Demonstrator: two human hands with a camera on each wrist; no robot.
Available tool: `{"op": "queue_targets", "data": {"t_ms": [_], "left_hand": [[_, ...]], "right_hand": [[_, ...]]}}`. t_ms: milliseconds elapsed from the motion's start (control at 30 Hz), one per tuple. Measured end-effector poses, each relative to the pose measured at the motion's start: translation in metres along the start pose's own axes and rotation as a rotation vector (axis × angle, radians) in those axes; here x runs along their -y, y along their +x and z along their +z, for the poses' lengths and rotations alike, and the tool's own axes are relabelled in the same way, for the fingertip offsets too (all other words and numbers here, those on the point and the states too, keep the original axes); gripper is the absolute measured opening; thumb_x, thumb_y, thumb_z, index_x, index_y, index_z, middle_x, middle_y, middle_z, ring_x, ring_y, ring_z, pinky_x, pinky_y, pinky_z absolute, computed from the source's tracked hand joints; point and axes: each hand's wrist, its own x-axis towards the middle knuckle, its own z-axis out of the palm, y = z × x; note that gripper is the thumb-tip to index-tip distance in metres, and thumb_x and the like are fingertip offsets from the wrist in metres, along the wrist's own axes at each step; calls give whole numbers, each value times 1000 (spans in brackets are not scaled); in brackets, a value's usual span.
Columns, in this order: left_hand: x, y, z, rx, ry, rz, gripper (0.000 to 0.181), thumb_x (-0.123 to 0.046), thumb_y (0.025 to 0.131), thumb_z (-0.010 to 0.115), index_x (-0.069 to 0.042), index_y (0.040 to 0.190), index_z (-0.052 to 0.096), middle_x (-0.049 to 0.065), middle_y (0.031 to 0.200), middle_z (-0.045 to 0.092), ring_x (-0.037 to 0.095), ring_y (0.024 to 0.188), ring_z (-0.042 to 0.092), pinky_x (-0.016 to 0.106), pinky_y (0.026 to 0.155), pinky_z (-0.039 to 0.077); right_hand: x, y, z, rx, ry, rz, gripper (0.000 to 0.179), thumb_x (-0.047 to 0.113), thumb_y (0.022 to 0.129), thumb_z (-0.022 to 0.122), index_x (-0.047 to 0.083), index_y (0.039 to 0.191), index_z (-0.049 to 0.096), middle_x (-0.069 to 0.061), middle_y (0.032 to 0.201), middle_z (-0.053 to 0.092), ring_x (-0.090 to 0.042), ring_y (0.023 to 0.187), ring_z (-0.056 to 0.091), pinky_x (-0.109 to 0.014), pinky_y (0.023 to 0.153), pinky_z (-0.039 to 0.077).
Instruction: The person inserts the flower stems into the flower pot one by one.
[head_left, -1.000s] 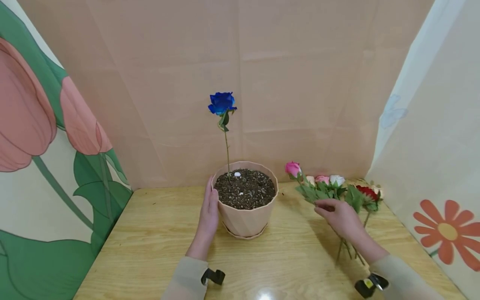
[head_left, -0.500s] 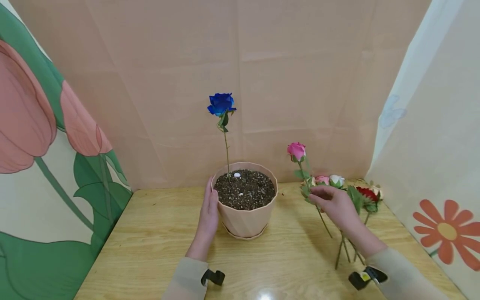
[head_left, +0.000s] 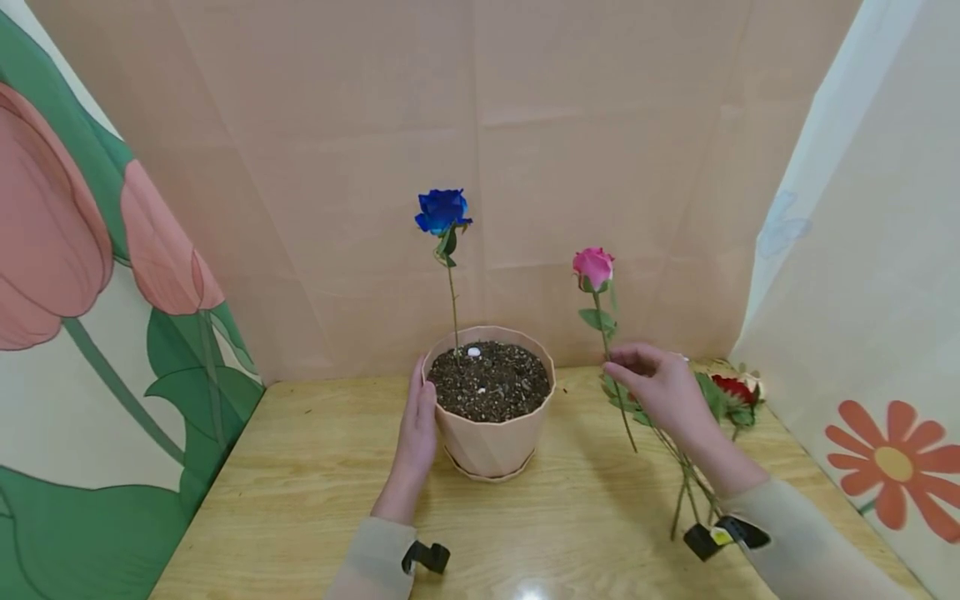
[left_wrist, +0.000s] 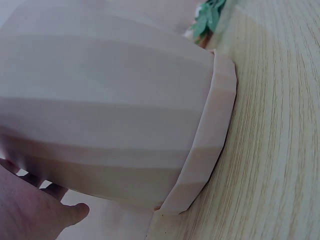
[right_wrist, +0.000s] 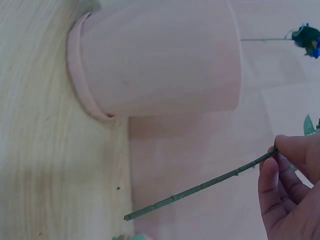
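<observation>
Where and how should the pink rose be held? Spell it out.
I would pinch the pink rose by its stem, below the upper leaves, from the right, as the right hand does. The stem is thin, leans only slightly and is bare toward its lower end; the pot stands to its left.

head: soft light | table [head_left: 285, 483] glare, bottom edge | wrists: hazier

1. The right hand [head_left: 666, 392] hides part of the flowers [head_left: 733, 390].
2. Soil [head_left: 498, 387] hides the lower end of the blue rose [head_left: 441, 211].
3. The left wrist view's edge cuts off the left hand [left_wrist: 27, 210] and the pot [left_wrist: 105, 125].
</observation>
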Motion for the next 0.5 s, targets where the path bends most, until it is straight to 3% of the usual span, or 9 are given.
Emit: {"op": "queue_targets", "data": {"t_ms": [167, 500], "left_hand": [[1, 1, 1, -2, 6, 10, 56, -42, 123, 29, -34, 178, 20, 1, 183, 19, 32, 167, 17, 61, 134, 13], [-2, -1, 0, -5, 8, 14, 58, -44, 122, 27, -33, 178, 20, 2, 183, 19, 33, 167, 18, 61, 134, 14]], "right_hand": [[17, 2, -3, 5, 38, 17, 42, 43, 108, 74, 9, 132, 76, -12, 119, 77, -21, 95, 71, -29, 75, 64], [49, 9, -8, -5, 117, -6, 37, 35, 108, 76, 7, 134, 76, -11, 114, 77, -17, 85, 68, -26, 70, 61]]}}
